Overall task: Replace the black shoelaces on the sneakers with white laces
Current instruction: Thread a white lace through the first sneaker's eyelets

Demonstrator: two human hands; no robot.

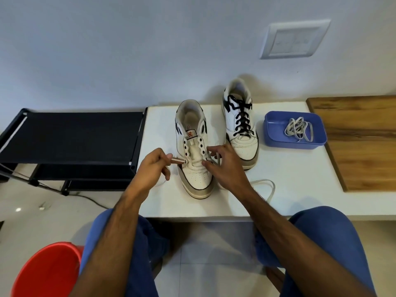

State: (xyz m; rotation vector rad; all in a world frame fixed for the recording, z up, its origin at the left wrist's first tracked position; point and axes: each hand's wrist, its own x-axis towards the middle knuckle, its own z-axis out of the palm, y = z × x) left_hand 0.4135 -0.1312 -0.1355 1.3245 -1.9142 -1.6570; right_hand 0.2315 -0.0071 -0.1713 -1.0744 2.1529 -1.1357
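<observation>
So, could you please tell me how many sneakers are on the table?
2: the near sneaker between both hands, and the black-laced sneaker behind it, beside the blue tray.

We see through a single wide-angle camera worn on the head, looking forward and steeply down. It sits close above the white tabletop (278, 189), with our forearms reaching up from the lower edge and the wall filling the top of the view.
</observation>
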